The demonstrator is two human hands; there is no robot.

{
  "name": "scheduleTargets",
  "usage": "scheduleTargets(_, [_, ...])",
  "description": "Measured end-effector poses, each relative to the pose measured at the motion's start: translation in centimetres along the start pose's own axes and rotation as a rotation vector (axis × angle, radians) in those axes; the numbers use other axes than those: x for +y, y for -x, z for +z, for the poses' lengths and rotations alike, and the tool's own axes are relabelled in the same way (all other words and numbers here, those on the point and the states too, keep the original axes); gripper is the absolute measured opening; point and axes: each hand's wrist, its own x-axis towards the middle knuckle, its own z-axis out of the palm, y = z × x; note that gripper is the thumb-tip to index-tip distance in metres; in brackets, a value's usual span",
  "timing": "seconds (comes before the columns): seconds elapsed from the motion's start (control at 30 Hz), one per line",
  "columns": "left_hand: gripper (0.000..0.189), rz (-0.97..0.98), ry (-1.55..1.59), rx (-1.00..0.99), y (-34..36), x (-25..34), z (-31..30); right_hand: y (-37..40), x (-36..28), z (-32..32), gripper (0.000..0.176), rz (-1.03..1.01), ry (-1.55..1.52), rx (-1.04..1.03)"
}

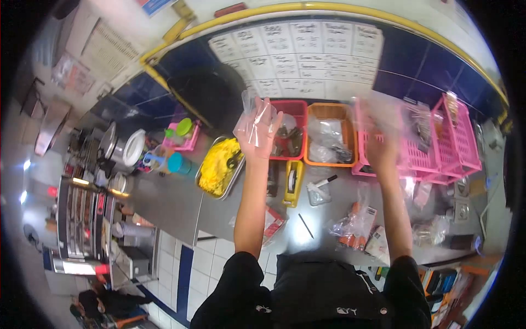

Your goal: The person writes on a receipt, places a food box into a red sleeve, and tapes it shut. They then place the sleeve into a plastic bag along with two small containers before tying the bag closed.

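Observation:
My left hand [262,125] is raised with its fingers apart. Clear, shiny plastic, which looks like a thin disposable glove, covers its palm and fingers. Behind it stands a red basket [300,108] with small items inside. My right hand [382,147] is smeared by motion in front of the pink baskets [421,171]. Translucent plastic [385,111] blurs around its fingers, and I cannot make out whether the hand wears or grips it. An orange basket [310,162] holding plastic bags sits between the two hands.
A metal tray [223,193] of yellow food stands at left. On the steel counter [213,216] are a yellow tape dispenser [293,185], a black marker [324,182], a thin dark stick [306,225] and bagged packets [357,223]. Another person [101,304] is at far lower left.

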Motion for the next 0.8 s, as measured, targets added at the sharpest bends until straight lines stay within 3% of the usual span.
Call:
scheduleTargets(0.07, [0.05,0.032,-0.033,-0.073,1.1,1.0,0.1,5.0,5.0,8.6,0.033,0.35,0.011,-0.382])
scheduleTargets(0.13, [0.049,0.093,0.163,0.03,2.0,1.8,0.3,8.2,4.4,11.2,0.033,0.359,-0.093,-0.495])
scheduleTargets(0.23, [0.049,0.18,-0.14,0.031,3.5,1.7,-0.4,11.2,2.9,13.3,0.038,0.398,-0.35,-0.812])
scheduleTargets(0.27, [0.05,0.191,-0.26,-0.013,4.5,1.2,-0.7,10.4,1.0,12.8,0.042,0.619,-0.661,-0.812])
scheduleTargets(0.3, [0.047,0.21,-0.169,0.171,5.1,0.6,-1.0,9.0,-1.7,12.5,0.046,0.849,-0.962,-0.777])
scheduleTargets(0.37, [0.046,0.159,-0.287,0.213,6.4,-1.5,-2.0,10.7,-4.0,13.2,0.05,1.114,-1.438,-0.714])
scheduleTargets(0.4, [0.045,0.119,-0.415,0.234,7.0,-2.8,-2.4,11.0,-5.0,13.1,0.051,1.12,-1.403,-0.752])
scheduleTargets(0.47, [0.045,0.07,-0.441,0.282,8.8,-5.1,-2.8,11.9,-6.4,12.7,0.055,1.319,-1.426,-0.664])
scheduleTargets(0.53, [0.042,0.075,-0.984,0.443,10.7,-5.6,-5.5,13.0,-7.5,11.8,0.055,1.417,-1.494,-0.514])
scheduleTargets(0.57, [0.033,-0.104,-1.41,0.379,10.7,-5.5,-3.7,13.4,-7.8,11.4,0.054,1.507,-1.572,-0.373])
scheduleTargets(0.6, [0.033,-0.115,-1.402,0.368,11.0,-5.3,-2.9,13.9,-7.4,10.8,0.054,1.508,-1.56,-0.359])
scheduleTargets(0.67, [0.036,-0.395,-2.0,-0.027,11.4,-5.3,-1.4,14.7,-6.2,9.1,0.046,1.579,-2.126,-0.242])
scheduleTargets(0.7, [0.04,-0.152,-2.391,-0.415,11.0,-5.5,0.3,13.4,-6.7,7.3,0.043,1.637,-2.236,-0.232])
scheduleTargets(0.73, [0.04,-0.154,-2.379,-0.431,11.0,-5.6,2.6,14.0,-6.6,6.8,0.043,1.634,-2.227,-0.215])
scheduleTargets(0.8, [0.045,-0.8,-1.781,0.172,12.0,-5.1,6.6,14.6,-6.9,5.6,0.044,1.549,-2.072,-0.398])
